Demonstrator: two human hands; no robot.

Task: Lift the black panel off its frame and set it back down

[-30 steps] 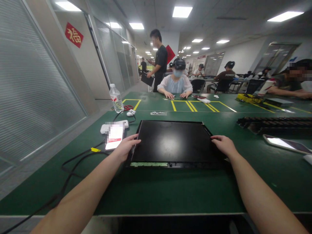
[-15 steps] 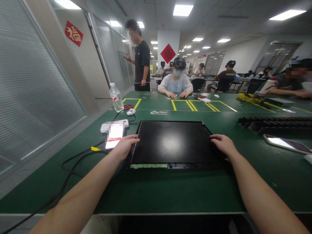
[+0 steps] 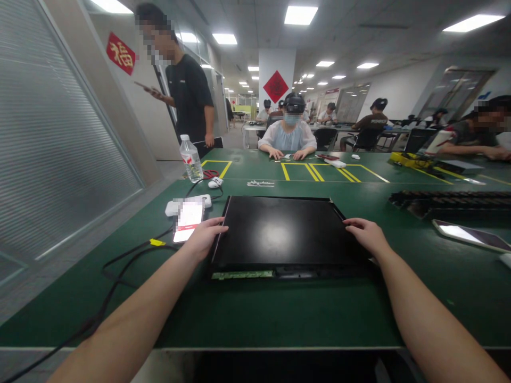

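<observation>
A flat black LCD panel point(image 3: 295, 250) lies face up in front of me, with a ceiling light mirrored in its middle. Around it shows a black frame point(image 3: 319, 272), and a green circuit board strip point(image 3: 242, 275) runs along the near left edge. My left hand point(image 3: 204, 238) grips the panel's left edge, thumb and fingers closed on it. On the opposite side my right hand point(image 3: 368, 238) pinches the right edge. The undersides of the panel and some fingertips are hidden.
On the green table point(image 3: 279, 314), a phone point(image 3: 187, 226), black cables point(image 3: 115, 282) and a water bottle point(image 3: 191, 162) stand or lie left. A dark rack-like strip point(image 3: 447, 203) and another phone point(image 3: 471, 234) lie right. A co-worker point(image 3: 289, 133) sits opposite; a person point(image 3: 187, 96) stands far left.
The panel's near edge has shifted slightly up and left relative to the frame, both hands still on its sides. The standing person has come closer and moved left.
</observation>
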